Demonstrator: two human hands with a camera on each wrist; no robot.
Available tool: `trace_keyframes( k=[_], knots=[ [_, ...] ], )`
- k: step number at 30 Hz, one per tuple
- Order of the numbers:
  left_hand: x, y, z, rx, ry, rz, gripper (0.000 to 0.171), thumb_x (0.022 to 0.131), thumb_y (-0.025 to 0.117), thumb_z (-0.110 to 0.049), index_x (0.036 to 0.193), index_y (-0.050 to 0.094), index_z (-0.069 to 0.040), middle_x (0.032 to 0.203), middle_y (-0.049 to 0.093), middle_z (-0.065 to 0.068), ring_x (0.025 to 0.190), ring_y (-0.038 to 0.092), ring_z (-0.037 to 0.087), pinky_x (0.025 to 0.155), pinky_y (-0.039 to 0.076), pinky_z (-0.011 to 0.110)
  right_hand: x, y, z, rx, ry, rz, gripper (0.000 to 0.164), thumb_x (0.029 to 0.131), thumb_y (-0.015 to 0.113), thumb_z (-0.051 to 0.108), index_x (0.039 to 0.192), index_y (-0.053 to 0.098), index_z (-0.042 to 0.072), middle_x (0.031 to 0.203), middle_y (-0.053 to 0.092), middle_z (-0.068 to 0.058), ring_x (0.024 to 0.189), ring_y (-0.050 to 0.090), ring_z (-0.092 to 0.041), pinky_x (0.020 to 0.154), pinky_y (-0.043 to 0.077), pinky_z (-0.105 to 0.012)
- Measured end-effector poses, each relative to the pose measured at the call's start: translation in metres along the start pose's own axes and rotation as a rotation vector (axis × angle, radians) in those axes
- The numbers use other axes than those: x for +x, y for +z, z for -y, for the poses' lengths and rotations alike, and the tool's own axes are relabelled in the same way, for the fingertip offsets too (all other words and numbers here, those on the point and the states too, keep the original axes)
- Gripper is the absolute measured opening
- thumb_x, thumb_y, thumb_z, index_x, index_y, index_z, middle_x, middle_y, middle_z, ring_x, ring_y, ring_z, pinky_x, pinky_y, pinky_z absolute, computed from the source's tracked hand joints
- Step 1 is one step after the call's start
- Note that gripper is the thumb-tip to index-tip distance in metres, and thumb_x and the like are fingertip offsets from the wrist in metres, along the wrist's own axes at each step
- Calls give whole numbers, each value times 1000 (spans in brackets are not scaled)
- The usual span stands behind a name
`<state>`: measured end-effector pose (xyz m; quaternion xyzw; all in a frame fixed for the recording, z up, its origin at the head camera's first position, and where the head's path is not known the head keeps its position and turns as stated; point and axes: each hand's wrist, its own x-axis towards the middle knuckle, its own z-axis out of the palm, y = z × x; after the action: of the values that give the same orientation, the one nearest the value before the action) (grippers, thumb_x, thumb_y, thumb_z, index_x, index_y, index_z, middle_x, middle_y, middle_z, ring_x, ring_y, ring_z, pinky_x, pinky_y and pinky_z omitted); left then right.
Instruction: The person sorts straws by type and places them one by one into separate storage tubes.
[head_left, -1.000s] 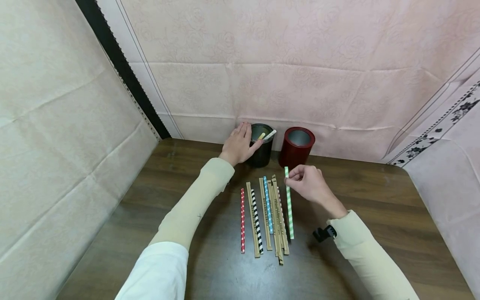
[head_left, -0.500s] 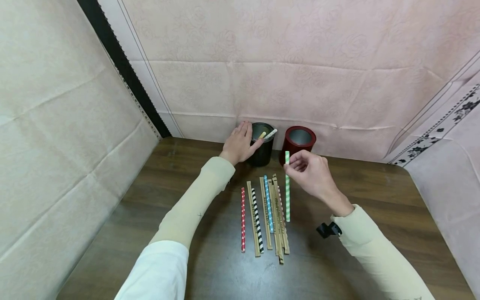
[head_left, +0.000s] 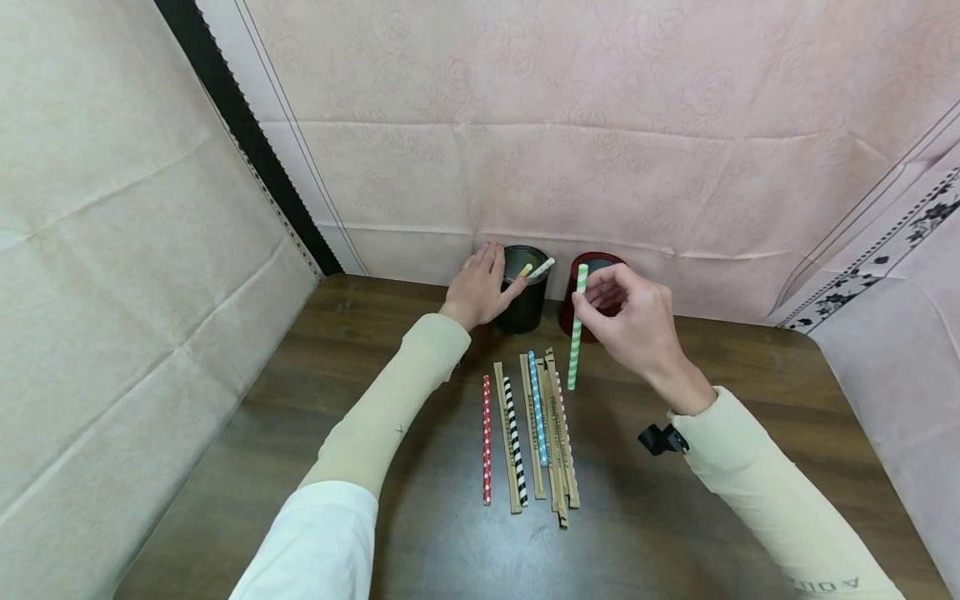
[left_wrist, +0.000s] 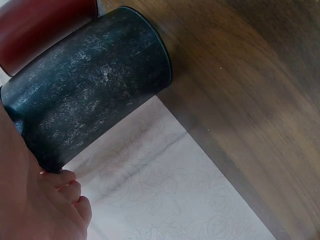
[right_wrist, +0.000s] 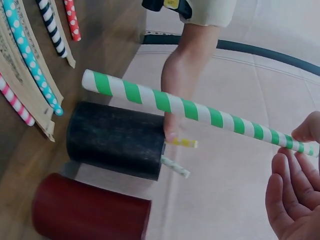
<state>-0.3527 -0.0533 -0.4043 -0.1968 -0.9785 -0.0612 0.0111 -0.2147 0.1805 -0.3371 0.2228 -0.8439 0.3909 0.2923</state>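
Note:
My right hand (head_left: 633,321) pinches a green-and-white striped paper straw (head_left: 575,358) between thumb and fingertips near its upper end. In the right wrist view that straw (right_wrist: 190,109) crosses in front of a black cylindrical cup (right_wrist: 117,140). My left hand (head_left: 480,287) rests against the left side and rim of the black cup (head_left: 525,312), fingers extended. A yellow straw (right_wrist: 185,143) and a pale patterned straw (right_wrist: 176,166) poke out of the cup's mouth. Beside it stands a dark red cup (right_wrist: 92,210), partly hidden behind my right hand in the head view.
On the wooden table (head_left: 300,450) lie a red dotted straw (head_left: 487,442), a black-striped straw (head_left: 516,442), a blue dotted straw (head_left: 537,408), a pink-striped straw (right_wrist: 15,100) and several brown paper-wrapped straws (head_left: 555,467). A pale floral cloth (head_left: 585,175) hangs behind the cups.
My right hand has lifted the green-striped straw off the table and carried it up and away, in front of the red cup. My left hand has stayed at the black cup.

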Motion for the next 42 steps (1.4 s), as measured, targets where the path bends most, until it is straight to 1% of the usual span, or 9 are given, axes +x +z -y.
trace_keyframes(
  k=[4, 9, 12, 16, 18, 25, 34, 40, 42],
  knots=[
    [0, 0, -1, 6, 5, -9, 89, 110, 20, -67, 169, 10, -1, 179, 10, 15, 168, 8, 28, 137, 12, 39, 9, -3, 3, -9, -55, -45, 12, 90, 78, 8, 96, 71, 1, 81, 76, -8, 70, 70, -12, 67, 53, -9],
    [0, 0, 0, 12, 7, -13, 90, 110, 21, -67, 169, 10, 0, 179, 11, 15, 168, 9, 28, 137, 12, 39, 22, -5, 3, -12, -111, -118, 15, 89, 78, 8, 96, 70, -2, 81, 77, -12, 69, 72, -23, 67, 48, -4],
    [1, 1, 0, 18, 1, -4, 90, 110, 20, -67, 169, 9, 0, 179, 10, 15, 168, 8, 28, 137, 11, 39, 29, -5, 3, 2, -126, -165, 15, 89, 77, 6, 97, 69, -4, 83, 77, -13, 71, 72, -25, 72, 46, -6],
    [5, 4, 2, 31, -6, 9, 90, 110, 19, -67, 169, 8, -1, 179, 9, 14, 168, 6, 27, 137, 10, 38, 39, -7, 6, 32, -152, -198, 15, 89, 75, 4, 98, 68, -6, 87, 78, -15, 76, 72, -24, 80, 50, -8],
    [6, 4, 2, 37, -10, 17, 90, 110, 19, -67, 169, 7, -1, 179, 8, 13, 168, 6, 27, 137, 10, 38, 44, -8, 7, 37, -170, -205, 16, 90, 75, 3, 99, 67, -7, 88, 78, -17, 77, 73, -25, 80, 54, -8],
    [3, 2, 2, 26, -2, 6, 90, 110, 19, -67, 169, 8, -1, 179, 9, 14, 168, 6, 27, 137, 11, 38, 59, -6, 14, 28, -211, -224, 17, 93, 74, 6, 102, 68, -7, 92, 79, -19, 81, 77, -31, 83, 54, -9],
    [1, 2, 1, 14, 4, -13, 89, 110, 20, -66, 169, 10, 0, 179, 12, 16, 168, 9, 28, 137, 12, 39, 70, 11, 14, 66, -201, -243, 18, 95, 74, 6, 105, 70, -8, 95, 79, -19, 84, 78, -30, 84, 58, -16],
    [2, 1, 1, 11, -3, -10, 90, 110, 20, -67, 169, 10, -1, 179, 12, 15, 168, 9, 28, 137, 12, 38, 75, 28, 8, 144, -105, -246, 15, 94, 74, 4, 105, 72, -7, 96, 80, -17, 88, 78, -29, 85, 64, -36],
    [2, 1, 0, 11, -6, -11, 90, 110, 21, -67, 169, 10, -1, 179, 12, 15, 168, 9, 28, 137, 13, 39, 76, 33, 7, 153, -78, -236, 14, 95, 74, 4, 105, 72, -5, 98, 80, -16, 90, 78, -28, 87, 64, -40]
  ],
)
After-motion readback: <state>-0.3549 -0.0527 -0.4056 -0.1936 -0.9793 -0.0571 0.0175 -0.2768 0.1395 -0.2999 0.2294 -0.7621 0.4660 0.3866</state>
